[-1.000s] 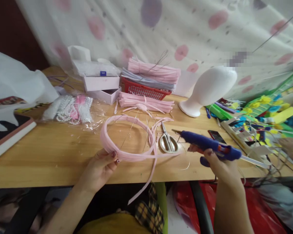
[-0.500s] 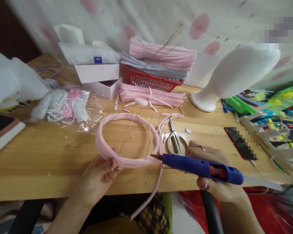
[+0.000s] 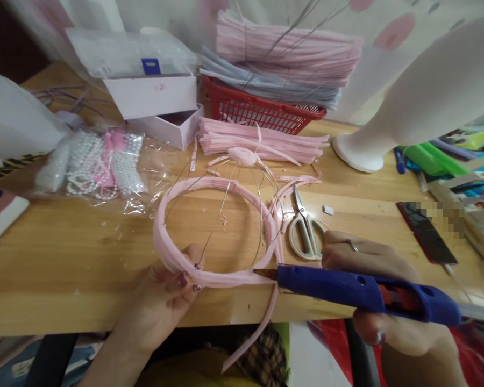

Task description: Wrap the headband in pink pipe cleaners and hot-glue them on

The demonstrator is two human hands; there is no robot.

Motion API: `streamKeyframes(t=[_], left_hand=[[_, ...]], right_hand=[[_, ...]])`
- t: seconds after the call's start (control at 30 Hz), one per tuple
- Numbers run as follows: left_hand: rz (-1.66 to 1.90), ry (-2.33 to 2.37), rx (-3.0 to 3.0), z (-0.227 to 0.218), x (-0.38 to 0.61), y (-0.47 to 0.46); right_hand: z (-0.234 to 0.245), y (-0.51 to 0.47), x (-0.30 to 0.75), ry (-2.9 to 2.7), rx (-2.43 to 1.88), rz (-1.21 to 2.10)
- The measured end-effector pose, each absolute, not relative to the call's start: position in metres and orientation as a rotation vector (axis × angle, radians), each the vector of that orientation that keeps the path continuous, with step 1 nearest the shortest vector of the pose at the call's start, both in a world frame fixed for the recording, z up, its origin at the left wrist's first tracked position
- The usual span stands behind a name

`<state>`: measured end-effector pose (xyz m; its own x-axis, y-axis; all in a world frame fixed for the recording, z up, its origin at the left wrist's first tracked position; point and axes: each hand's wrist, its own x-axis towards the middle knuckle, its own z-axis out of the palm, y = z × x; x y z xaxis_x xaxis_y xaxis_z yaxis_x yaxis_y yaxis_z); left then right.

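My left hand [image 3: 169, 290] pinches the near-left rim of a pink ring-shaped frame [image 3: 226, 278], with thin wires rising from it to a small pink oval pad [image 3: 242, 156]. A loose pink strip [image 3: 258, 333] hangs from the ring's near right side over the table edge. Wrapped around a blue glue gun [image 3: 326, 285], my right hand [image 3: 383, 285] keeps it level, its pointed nozzle at the near right part of the rim. Whether the nozzle touches the strip I cannot tell. Scissors [image 3: 305, 231] with pale handles lie beside the ring, left of my right hand.
Behind the ring lies a bundle of pink strips [image 3: 262, 141], before a red basket [image 3: 262, 110] stacked with more bundles. White boxes [image 3: 153, 97] and a bag of pearl strings [image 3: 100, 164] stand left. At right are a white mannequin form [image 3: 419, 91] and a phone [image 3: 425, 231].
The view has moved closer to the table, so things look larger and spread outward. My left hand keeps its pinch on the ring, and the glue gun's nozzle stays at the near right rim.
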<state>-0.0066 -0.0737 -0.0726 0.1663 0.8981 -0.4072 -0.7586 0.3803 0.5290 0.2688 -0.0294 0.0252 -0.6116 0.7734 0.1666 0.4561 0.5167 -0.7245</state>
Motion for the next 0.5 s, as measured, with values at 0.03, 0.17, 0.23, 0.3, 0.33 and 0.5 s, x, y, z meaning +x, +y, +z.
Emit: streamKeyframes(t=[0.03,0.17,0.23,0.3,0.33,0.5], left_hand=[[1.194,0.753,0.214,-0.0730,-0.0068,-0.0732],[1.215,0.745,0.194,-0.0699,-0.0058,-0.0713],[1.228,0.760,0.169,-0.0675,-0.0048,-0.0709],[1.234,0.790,0.137,-0.0660,-0.0041,-0.0710],[1.236,0.801,0.126,-0.0656,-0.0040,-0.0710],[1.236,0.823,0.098,-0.0643,-0.0038,-0.0700]], right_hand=[[0.0251,-0.0295,0.2686,-2.287,-1.009,0.889],[0.0248,-0.0303,0.2678,-2.306,-0.998,0.867],[0.0246,-0.0307,0.2677,-2.309,-0.990,0.854],[0.0250,-0.0309,0.2672,-2.307,-0.985,0.840],[0.0255,-0.0310,0.2667,-2.307,-0.981,0.833],[0.0276,-0.0309,0.2639,-2.297,-0.996,0.808]])
